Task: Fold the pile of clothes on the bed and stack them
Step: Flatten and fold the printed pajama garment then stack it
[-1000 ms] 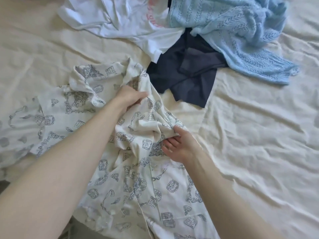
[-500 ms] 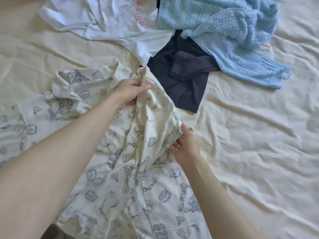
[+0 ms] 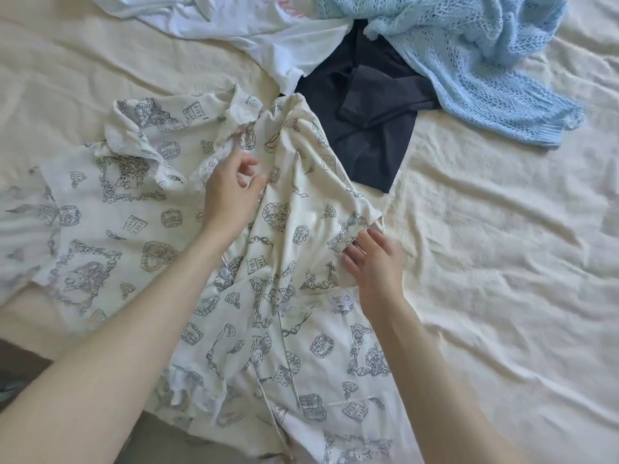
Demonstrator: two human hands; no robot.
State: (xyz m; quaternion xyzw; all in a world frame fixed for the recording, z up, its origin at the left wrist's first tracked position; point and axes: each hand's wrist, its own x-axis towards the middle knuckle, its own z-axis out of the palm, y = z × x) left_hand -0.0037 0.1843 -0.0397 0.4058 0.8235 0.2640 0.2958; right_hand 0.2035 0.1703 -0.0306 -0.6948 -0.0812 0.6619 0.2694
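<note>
1. both hands work on the printed shirt (image 3: 174, 229), which lies rumpled across the centre and lower left of the frame on the cream bed sheet (image 3: 502, 262).
2. left hand (image 3: 231, 192), centre frame, hovers just below the collar with fingers loosely curled; it looks to grip nothing, though whether the fingertips brush the cloth cannot be told.
3. right hand (image 3: 375, 259), right of centre, has its fingers bent at the shirt's right edge, touching the fabric; whether it actually pinches that edge cannot be told.
4. to do this step well, i judge the bunched ridge running from collar to right hand should be pulled flat first, the front panels squared and the sleeves spread, before any fold is made.
5. rest of the pile sits along the top of the frame: a white t-shirt (image 3: 268, 38) at upper centre, a dark navy garment (image 3: 361, 128) below it, and a light blue knit (image 3: 469, 68) at upper right, overlapping one another, none folded yet.
</note>
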